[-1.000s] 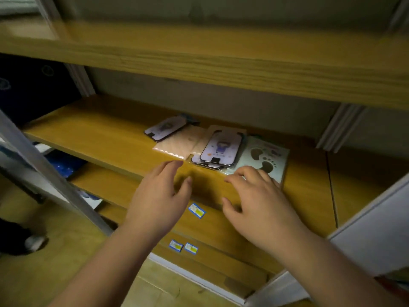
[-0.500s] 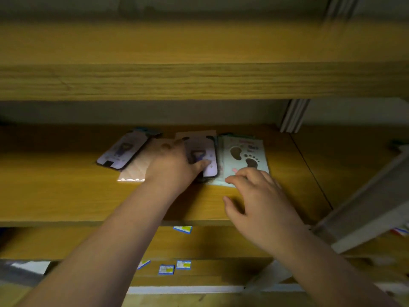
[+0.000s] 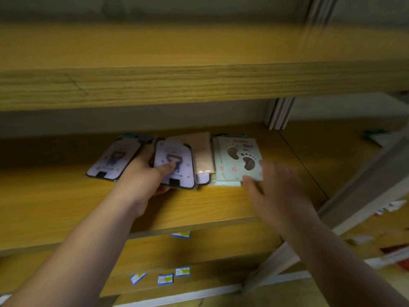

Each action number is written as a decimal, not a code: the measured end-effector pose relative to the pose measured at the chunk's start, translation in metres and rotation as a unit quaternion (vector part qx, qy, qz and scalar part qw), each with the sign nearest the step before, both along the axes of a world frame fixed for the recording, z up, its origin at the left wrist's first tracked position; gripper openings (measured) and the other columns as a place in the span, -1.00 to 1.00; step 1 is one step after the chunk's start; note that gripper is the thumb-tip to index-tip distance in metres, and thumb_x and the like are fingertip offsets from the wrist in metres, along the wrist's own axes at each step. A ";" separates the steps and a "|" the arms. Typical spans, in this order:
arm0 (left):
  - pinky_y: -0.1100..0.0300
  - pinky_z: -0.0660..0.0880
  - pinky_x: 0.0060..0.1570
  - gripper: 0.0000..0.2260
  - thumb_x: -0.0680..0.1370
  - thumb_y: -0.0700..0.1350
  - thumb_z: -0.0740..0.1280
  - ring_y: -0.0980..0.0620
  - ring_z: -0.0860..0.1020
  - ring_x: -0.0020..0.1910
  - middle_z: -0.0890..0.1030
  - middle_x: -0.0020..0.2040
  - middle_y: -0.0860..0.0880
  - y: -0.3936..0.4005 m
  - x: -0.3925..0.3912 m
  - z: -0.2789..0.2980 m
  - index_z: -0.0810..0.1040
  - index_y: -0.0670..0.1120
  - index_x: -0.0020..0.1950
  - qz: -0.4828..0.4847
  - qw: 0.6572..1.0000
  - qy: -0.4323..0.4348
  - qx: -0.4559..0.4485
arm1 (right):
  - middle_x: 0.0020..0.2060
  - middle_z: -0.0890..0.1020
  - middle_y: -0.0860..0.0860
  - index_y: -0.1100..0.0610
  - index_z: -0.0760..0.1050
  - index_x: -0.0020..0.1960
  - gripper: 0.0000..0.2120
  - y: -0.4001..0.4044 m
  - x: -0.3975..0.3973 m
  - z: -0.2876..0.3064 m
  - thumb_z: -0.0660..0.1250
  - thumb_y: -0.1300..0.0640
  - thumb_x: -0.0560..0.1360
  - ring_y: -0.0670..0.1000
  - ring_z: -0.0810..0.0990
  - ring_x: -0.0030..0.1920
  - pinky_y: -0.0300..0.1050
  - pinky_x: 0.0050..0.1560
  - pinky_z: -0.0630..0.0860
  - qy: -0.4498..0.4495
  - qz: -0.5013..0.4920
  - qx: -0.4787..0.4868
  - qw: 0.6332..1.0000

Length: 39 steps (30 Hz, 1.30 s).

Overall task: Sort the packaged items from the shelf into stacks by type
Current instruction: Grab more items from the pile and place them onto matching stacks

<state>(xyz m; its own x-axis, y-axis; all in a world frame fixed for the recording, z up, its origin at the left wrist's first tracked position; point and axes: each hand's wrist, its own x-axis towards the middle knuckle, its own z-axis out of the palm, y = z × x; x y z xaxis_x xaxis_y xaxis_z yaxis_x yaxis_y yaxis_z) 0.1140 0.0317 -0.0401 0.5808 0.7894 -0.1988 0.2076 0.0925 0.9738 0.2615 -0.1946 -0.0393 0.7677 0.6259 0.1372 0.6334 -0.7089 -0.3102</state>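
Several flat packaged items lie on the middle wooden shelf [image 3: 66, 202]. My left hand [image 3: 143, 176] grips a lilac phone-case pack [image 3: 177, 156] with a cartoon figure, thumb on top, fingers beneath. A second lilac pack [image 3: 110, 159] lies flat to its left. A pink pack [image 3: 202, 151] sits behind the gripped one, with another lilac pack partly showing under it. To the right lies a pale green pack with footprint cut-outs [image 3: 238, 156]. My right hand [image 3: 276, 187], blurred, touches the near right corner of that footprint pack.
A thick wooden shelf board [image 3: 199, 80] hangs close above. A grey metal upright [image 3: 280, 111] stands at the back right, a slanted grey bar [image 3: 365, 180] crosses at right. Lower shelves carry small blue-and-yellow price labels [image 3: 181, 234]. A small packet [image 3: 376, 135] lies far right.
My left hand has taken hold of the lilac pack and raised its near edge off the pile. My right hand moved forward onto the footprint pack's corner. The camera moved in closer.
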 end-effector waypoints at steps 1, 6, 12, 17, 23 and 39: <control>0.25 0.53 -0.46 -0.75 0.53 -0.11 0.46 0.02 0.70 -0.14 0.74 -0.07 0.06 -0.001 -0.006 0.000 0.57 0.12 0.16 0.001 1.000 -0.010 -0.011 | 0.14 0.52 0.08 0.06 0.37 0.33 -0.45 0.003 0.008 0.000 0.10 -0.32 0.55 0.03 0.47 0.07 0.02 0.01 0.51 -0.003 -0.022 -0.021 1.000; 0.18 0.52 -0.43 -0.81 0.53 -0.10 0.46 0.05 0.71 -0.17 0.75 -0.09 0.07 -0.014 -0.030 0.001 0.61 0.09 0.11 -0.005 0.998 -0.045 -0.048 | 0.20 0.52 0.20 0.16 0.36 0.35 -0.26 0.025 0.020 -0.005 0.14 -0.44 0.49 0.16 0.49 0.13 0.04 0.02 0.48 0.005 -0.058 -0.039 0.998; 0.18 0.50 -0.43 -0.82 0.52 -0.12 0.46 -0.02 0.72 -0.13 0.75 -0.03 -0.02 -0.029 -0.035 0.008 0.60 0.04 0.10 -0.027 0.996 -0.073 -0.050 | 0.31 0.44 0.18 0.13 0.25 0.48 -0.04 0.047 0.025 -0.004 0.42 -0.43 0.30 0.21 0.46 0.28 0.10 0.16 0.49 0.111 -0.115 0.017 0.987; 0.17 0.50 -0.42 -0.80 0.53 -0.13 0.44 -0.03 0.73 -0.09 0.75 -0.01 -0.03 -0.035 -0.037 0.011 0.61 0.03 0.14 -0.035 0.994 -0.094 -0.048 | -0.12 0.52 -0.08 0.15 0.37 0.30 -0.27 0.032 0.038 -0.004 0.63 -0.07 0.30 -0.12 0.52 -0.19 -0.26 -0.37 0.40 0.246 -0.142 0.193 0.939; 0.17 0.50 -0.36 -0.81 0.55 -0.14 0.42 -0.02 0.73 -0.12 0.76 -0.02 -0.04 -0.045 -0.032 0.009 0.61 -0.01 0.15 -0.051 0.990 -0.108 -0.072 | -0.07 0.68 0.02 0.12 0.56 0.12 -0.53 0.018 0.038 0.003 0.61 -0.07 0.34 -0.02 0.66 -0.12 -0.16 -0.27 0.55 0.278 -0.136 0.194 0.931; 0.04 0.64 -0.22 -0.74 0.58 -0.20 0.36 -0.09 0.73 -0.05 0.75 0.04 -0.09 -0.112 -0.038 0.020 0.57 -0.01 0.27 -0.047 0.989 -0.121 -0.070 | 0.10 0.68 0.16 0.10 0.52 0.25 -0.78 -0.091 -0.013 0.041 0.31 0.12 0.61 0.20 0.69 0.07 0.22 0.07 0.64 0.490 -0.115 0.419 0.756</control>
